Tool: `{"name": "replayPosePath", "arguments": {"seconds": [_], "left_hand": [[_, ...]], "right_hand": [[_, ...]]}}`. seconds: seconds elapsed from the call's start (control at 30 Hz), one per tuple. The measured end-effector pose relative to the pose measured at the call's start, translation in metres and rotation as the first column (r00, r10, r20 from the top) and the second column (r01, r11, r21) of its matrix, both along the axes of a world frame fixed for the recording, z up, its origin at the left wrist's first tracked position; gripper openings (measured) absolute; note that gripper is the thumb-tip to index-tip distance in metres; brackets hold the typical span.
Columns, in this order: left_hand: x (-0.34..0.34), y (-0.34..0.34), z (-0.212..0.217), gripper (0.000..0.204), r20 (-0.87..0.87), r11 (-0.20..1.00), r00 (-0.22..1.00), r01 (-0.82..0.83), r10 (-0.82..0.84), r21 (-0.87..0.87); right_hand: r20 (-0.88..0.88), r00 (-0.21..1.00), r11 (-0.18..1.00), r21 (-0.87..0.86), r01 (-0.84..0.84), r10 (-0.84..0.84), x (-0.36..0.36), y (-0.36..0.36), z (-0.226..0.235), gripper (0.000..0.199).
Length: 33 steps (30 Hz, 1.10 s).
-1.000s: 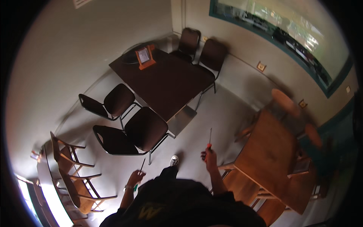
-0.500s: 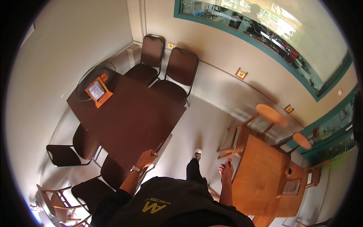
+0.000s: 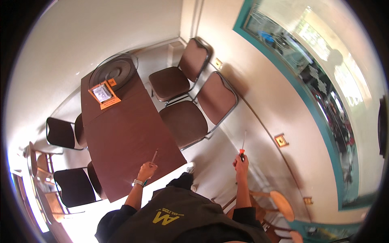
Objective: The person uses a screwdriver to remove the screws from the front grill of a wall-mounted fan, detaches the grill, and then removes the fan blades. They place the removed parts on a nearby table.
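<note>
My left hand (image 3: 146, 171) is closed around a thin screwdriver (image 3: 154, 156) whose shaft points up over the near end of a dark brown table (image 3: 121, 133). A watch sits on that wrist. My right hand (image 3: 240, 162) grips a screwdriver with a red handle (image 3: 243, 146), its shaft raised toward the beige wall. Both arms reach forward from my dark shirt at the bottom of the view.
Two brown padded chairs (image 3: 193, 109) stand between the table and the wall. An orange tray with a small box (image 3: 103, 95) and a round dark lid (image 3: 112, 72) lie at the table's far end. Black chairs (image 3: 67, 133) are left; wooden stools (image 3: 279, 204) right.
The view has swung left, so the dark table and brown chairs now fill the centre. My hands have moved from beside the wooden furniture to the table end and wall, both raised.
</note>
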<state>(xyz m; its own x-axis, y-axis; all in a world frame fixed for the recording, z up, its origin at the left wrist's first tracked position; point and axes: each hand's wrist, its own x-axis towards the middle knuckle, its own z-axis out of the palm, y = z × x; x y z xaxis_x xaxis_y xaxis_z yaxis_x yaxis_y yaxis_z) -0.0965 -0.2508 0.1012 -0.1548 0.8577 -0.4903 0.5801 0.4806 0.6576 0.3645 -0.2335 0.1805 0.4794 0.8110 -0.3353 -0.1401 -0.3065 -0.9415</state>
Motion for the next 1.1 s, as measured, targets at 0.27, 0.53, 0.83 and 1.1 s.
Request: {"name": "replayPosePath", "arguments": {"seconds": [0.27,0.53,0.83,1.1], "left_hand": [[0.037,0.066,-0.041,0.042,0.116,0.896,0.891,-0.426,0.439,-0.127],[0.056,0.058,-0.087,0.086,-0.087,0.782,0.777,-0.617,0.623,0.084],[0.053,0.123,0.001,0.07,-0.046,0.757,0.822,-0.498,0.567,0.424],[0.031,0.251,0.111,0.033,-0.171,0.768,0.788,-0.485,0.591,0.419]], "right_hand": [[0.231,0.886,0.911,-0.015,-0.411,0.403,0.029,0.198,0.012,0.022],[0.468,0.737,0.807,0.081,-0.585,0.488,0.074,0.325,0.064,0.021],[0.456,0.66,0.706,0.095,-0.702,0.596,0.03,0.476,0.075,0.037],[0.272,0.483,0.469,0.119,-0.875,0.833,-0.041,0.622,0.083,0.068]]}}
